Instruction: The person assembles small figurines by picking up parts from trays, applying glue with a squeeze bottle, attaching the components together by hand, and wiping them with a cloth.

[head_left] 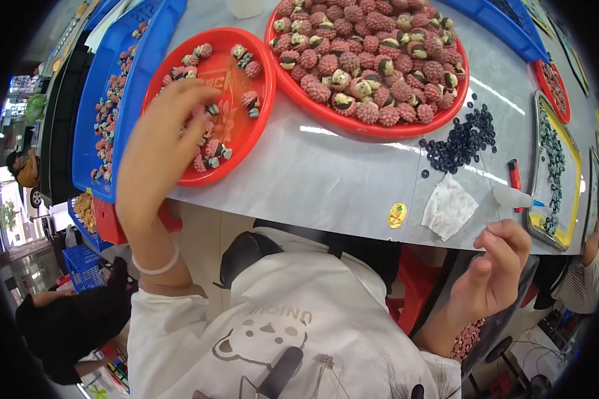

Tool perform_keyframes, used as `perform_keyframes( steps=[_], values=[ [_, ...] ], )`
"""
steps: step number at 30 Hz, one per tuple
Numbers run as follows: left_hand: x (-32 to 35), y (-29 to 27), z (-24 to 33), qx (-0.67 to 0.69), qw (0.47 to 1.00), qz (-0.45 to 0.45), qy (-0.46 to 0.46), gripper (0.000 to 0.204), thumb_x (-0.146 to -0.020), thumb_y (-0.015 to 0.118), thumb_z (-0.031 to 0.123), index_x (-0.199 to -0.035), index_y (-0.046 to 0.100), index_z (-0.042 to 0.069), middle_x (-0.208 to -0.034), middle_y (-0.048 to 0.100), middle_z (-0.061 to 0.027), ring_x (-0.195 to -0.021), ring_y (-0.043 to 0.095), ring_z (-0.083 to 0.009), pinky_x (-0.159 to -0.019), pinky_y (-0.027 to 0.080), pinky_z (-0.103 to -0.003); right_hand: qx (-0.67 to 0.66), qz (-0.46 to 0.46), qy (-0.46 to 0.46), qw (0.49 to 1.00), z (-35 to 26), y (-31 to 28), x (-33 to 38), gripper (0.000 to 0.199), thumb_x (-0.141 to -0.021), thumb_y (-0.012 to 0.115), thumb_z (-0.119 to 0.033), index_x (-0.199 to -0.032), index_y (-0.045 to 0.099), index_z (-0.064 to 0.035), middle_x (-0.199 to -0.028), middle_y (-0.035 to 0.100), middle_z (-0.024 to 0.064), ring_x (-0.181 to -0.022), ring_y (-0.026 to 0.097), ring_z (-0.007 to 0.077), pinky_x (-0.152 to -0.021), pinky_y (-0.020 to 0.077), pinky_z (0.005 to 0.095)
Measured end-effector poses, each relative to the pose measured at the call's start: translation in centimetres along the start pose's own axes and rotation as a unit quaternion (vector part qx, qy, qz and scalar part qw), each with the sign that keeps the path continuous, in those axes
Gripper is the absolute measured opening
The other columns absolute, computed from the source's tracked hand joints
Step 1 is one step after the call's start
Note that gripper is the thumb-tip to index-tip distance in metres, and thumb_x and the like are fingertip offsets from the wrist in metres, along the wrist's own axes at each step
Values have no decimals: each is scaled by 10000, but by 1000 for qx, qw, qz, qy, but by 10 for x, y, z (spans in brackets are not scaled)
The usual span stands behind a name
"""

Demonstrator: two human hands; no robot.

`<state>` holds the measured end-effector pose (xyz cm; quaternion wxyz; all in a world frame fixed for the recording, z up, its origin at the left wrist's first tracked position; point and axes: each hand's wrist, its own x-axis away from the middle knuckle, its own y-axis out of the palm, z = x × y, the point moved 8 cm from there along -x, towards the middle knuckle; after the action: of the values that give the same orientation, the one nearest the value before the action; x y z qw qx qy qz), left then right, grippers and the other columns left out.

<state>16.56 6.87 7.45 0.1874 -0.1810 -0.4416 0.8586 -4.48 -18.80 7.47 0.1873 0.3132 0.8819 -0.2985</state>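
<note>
My left hand [163, 136] reaches over a round red tray [264, 126], thumb and fingers apart. Below its fingertips lie small pink, knobbly figures with dark bands and grey-blue feet, one group [211, 153] near the tray's front rim. My right hand [496, 269] is raised off the table's front edge. Its fingers are curled, with a small dark piece like a black ring [478, 256] at the thumb and index tips. Nearby on the table are a crumpled white tissue [450, 207] and a heap of small black rings [462, 139].
A larger red tray [353, 128] piled with pink knobbly pieces stands at the back. To the left is a blue bin [100, 80] of small figures. At the right are a red marker [514, 175], a white bottle with a blue tip [512, 197] and a metal-rimmed tray [538, 166] of dark pieces.
</note>
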Motion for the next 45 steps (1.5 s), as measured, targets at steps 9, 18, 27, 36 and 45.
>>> perform_keyframes(
  steps=[9, 18, 27, 36, 45],
  values=[
    [-69, 47, 90, -90, 976, -50, 191, 189, -768, 485, 60, -952, 493, 17, -941, 526, -91, -865, 510, -188, -760, 395, -284, 8, 137, 51, 989, 43, -72, 6, 119, -792, 466, -17, -866, 529, 51, -847, 482, 79, -641, 400, 97, -557, 324, 198],
    [-80, 66, 68, -59, 974, -154, 154, 219, -710, 572, 89, -907, 494, 34, -865, 502, -33, -714, 456, -129, -673, 380, -234, 22, 193, 98, 976, 70, -102, 13, 138, -804, 465, -29, -889, 552, 36, -777, 509, 41, -642, 409, 79, -568, 331, 183],
    [-83, 59, 50, 25, 978, -119, 168, 191, -682, 594, 65, -835, 500, 0, -703, 515, -63, -611, 481, -130, -591, 411, -251, 6, 189, 123, 974, 82, -87, 2, 174, -780, 481, -3, -940, 538, 37, -864, 528, 62, -689, 428, 84, -636, 349, 192],
    [-77, 51, 54, 42, 985, -108, 131, 128, -703, 559, 37, -824, 527, 9, -789, 532, -27, -695, 496, -99, -644, 402, -222, 62, 20, 184, 981, 92, -32, -14, 316, -694, 576, -34, -997, 507, 24, -926, 543, 69, -832, 450, 119, -753, 343, 249],
    [-1, 90, 101, 504, 843, -179, 52, 129, -692, 606, 34, -791, 538, -12, -919, 529, -160, -753, 542, -143, -609, 441, -223, 25, -27, 145, 989, 77, 1, -34, 311, -668, 567, 13, -974, 513, 20, -915, 542, 76, -834, 489, 130, -768, 364, 244]
  ],
)
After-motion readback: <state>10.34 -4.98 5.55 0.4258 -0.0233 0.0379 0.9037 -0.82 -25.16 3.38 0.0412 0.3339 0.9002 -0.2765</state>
